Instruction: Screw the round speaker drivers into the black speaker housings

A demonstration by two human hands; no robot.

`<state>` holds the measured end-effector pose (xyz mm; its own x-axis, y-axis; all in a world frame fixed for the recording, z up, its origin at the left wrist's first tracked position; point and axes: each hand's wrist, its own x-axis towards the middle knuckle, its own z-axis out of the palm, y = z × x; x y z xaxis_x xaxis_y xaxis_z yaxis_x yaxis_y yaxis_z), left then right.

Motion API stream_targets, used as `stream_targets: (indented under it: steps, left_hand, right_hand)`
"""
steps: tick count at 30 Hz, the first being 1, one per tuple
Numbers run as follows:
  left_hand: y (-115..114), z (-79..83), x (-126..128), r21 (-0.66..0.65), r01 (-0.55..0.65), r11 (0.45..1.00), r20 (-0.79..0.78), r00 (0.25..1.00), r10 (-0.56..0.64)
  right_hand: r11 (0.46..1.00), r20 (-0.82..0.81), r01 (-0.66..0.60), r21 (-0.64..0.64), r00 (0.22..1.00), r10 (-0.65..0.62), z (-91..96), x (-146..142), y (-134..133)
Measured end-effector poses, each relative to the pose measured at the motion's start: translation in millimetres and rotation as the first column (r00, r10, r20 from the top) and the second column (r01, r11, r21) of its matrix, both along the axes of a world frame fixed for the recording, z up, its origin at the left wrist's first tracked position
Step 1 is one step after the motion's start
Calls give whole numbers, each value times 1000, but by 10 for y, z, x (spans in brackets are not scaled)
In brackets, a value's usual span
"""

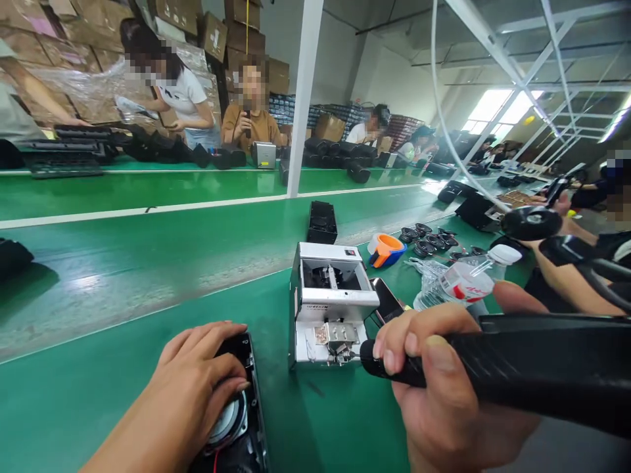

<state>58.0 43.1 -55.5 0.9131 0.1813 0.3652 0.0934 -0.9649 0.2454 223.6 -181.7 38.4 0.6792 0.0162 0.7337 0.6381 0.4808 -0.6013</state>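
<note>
My left hand (pixel 190 387) rests flat on a black speaker housing (pixel 246 420) at the bottom of the view, covering most of its silver speaker cone (pixel 229 420). My right hand (pixel 438 387) grips a black electric screwdriver (pixel 517 371). The screwdriver's tip touches the front outlet of a white screw feeder box (pixel 328 295) standing on the green table (pixel 98 387).
A green conveyor belt (pixel 148 256) runs past with a black speaker box (pixel 321 222) on it. A plastic water bottle (pixel 461 281), an orange-and-white tape dispenser (pixel 385 249) and several small black speaker drivers (pixel 426 240) lie at right. A co-worker's arm (pixel 562 279) is at right; other people sit across the line.
</note>
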Motion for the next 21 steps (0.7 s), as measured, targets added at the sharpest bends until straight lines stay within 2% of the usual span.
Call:
stream_targets:
  steps: [5, 9, 12, 15, 18, 21]
  left_hand:
    - [54, 20, -57, -83, 3, 997, -113, 993, -13]
    - [72, -15, -104, -88, 10, 996, -127, 992, -21]
    - [31, 34, -95, -86, 27, 996, -106, 994, -36]
    - [-41, 231, -26, -127, 38, 991, 9, 999, -37]
    - [-138, 567, 136, -181, 44, 983, 108, 994, -25]
    - [-240, 892, 416, -186, 107, 977, 206, 976, -68]
  right_hand:
    - [999, -4, -23, -22, 1000, 23, -46, 18, 20]
    - [997, 11, -55, -61, 998, 55, -89, 36, -11]
    - [989, 44, -82, -121, 995, 88, -132, 76, -44]
    - [978, 105, -43, -203, 992, 65, -145, 112, -27]
    - [987, 42, -12, -159, 999, 19, -90, 107, 32]
    - [987, -18, -91, -129, 996, 89, -12, 76, 58]
